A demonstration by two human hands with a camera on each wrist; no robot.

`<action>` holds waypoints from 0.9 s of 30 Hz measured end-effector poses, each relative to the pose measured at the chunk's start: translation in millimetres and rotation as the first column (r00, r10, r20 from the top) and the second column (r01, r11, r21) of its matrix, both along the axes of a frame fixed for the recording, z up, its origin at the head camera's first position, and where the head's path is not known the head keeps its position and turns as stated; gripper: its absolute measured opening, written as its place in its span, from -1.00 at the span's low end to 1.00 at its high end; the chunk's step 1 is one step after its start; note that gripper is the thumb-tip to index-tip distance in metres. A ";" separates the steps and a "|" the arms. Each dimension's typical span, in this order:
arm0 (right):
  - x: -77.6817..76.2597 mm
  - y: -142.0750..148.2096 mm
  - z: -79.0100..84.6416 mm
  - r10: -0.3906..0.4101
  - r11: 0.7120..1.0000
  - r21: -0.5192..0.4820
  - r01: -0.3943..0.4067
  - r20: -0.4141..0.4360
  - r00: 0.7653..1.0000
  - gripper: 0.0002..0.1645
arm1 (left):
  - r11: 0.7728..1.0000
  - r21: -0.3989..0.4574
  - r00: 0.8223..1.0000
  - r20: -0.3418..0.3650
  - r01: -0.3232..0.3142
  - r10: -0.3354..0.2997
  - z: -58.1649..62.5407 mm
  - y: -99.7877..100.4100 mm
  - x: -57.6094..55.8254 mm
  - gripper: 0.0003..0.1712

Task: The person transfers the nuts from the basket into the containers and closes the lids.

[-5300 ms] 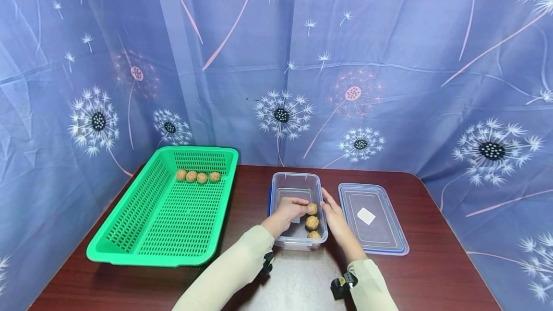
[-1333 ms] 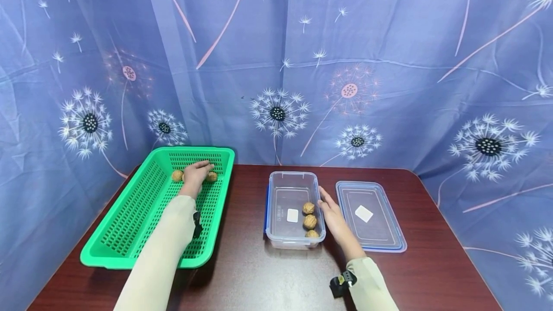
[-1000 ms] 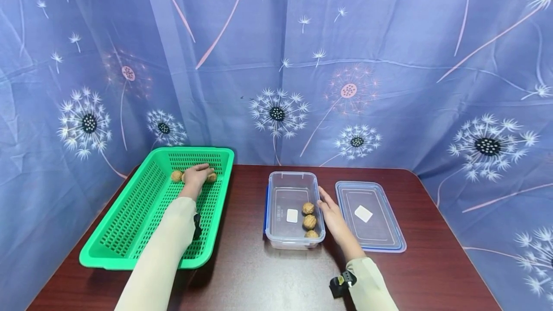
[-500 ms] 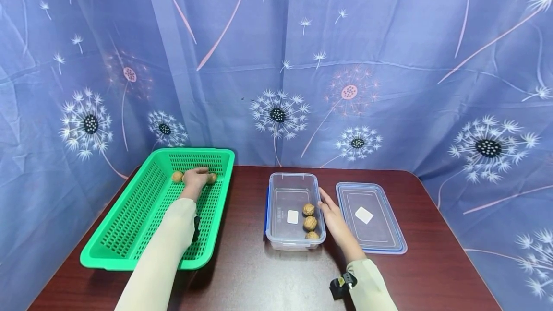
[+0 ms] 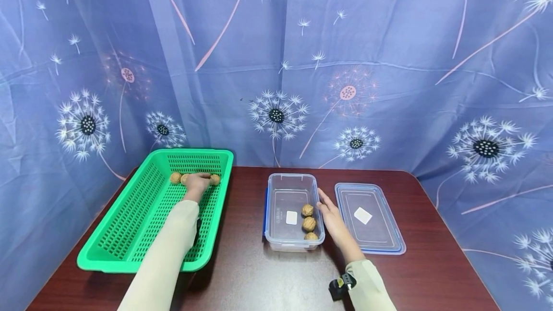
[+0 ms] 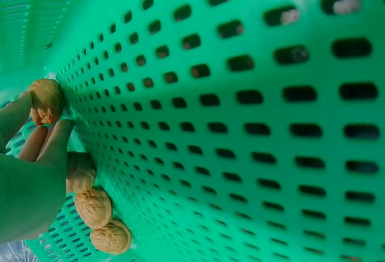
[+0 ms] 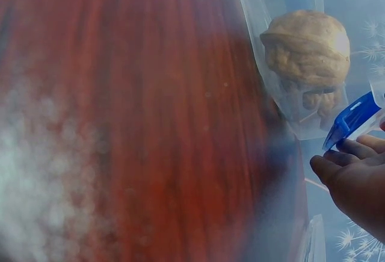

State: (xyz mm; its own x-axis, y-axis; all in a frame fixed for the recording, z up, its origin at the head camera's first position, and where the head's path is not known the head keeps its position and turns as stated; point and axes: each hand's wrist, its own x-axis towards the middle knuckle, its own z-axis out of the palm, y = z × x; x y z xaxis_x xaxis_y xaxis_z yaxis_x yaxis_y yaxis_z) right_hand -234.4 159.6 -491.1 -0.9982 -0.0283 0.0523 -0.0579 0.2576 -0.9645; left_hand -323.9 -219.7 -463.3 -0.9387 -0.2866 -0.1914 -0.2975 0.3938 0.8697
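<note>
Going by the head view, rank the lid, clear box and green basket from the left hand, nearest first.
1. Green basket: the left hand is inside it.
2. Clear box: right of the basket.
3. Lid: farther right, past the box.

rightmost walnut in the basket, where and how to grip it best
Probably pinch the walnut across its left and right sides, at its widest, coming from the front and above: its shell is round, and the basket has its back wall close behind it.
</note>
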 end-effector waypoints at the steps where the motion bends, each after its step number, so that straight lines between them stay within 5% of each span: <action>1: 0.1 0.0 0.1 0.001 1.000 0.001 -0.001 0.000 1.000 -0.40 | 1.000 -0.018 1.000 -0.004 0.003 -0.003 -0.7 0.1 -0.8 -0.54; 6: 0.7 0.7 1.5 0.003 1.000 0.011 -0.003 -0.004 1.000 -0.41 | 0.990 -0.144 0.999 -0.041 0.002 -0.008 -4.0 1.6 -5.8 -0.55; 10: -2.2 1.5 -3.2 -0.001 1.000 0.017 0.001 -0.006 1.000 -0.40 | 0.988 -0.157 0.999 -0.038 -0.001 -0.005 -4.6 3.0 -6.1 -0.57; 16: -3.0 2.2 -3.9 -0.009 1.000 0.023 0.009 0.000 1.000 -0.40 | 0.996 -0.088 0.999 -0.040 0.003 -0.007 -0.9 3.6 -3.2 -0.57; 23: -1.2 0.8 -3.1 0.002 1.000 0.013 -0.002 0.003 1.000 -0.40 | 0.987 0.155 0.998 -0.044 -0.046 0.054 6.4 2.3 -2.3 -0.54; 27: -1.0 1.2 -3.8 0.001 1.000 0.019 -0.001 0.003 1.000 -0.40 | 0.987 0.146 0.995 -0.073 -0.062 0.073 8.9 1.1 -4.7 -0.53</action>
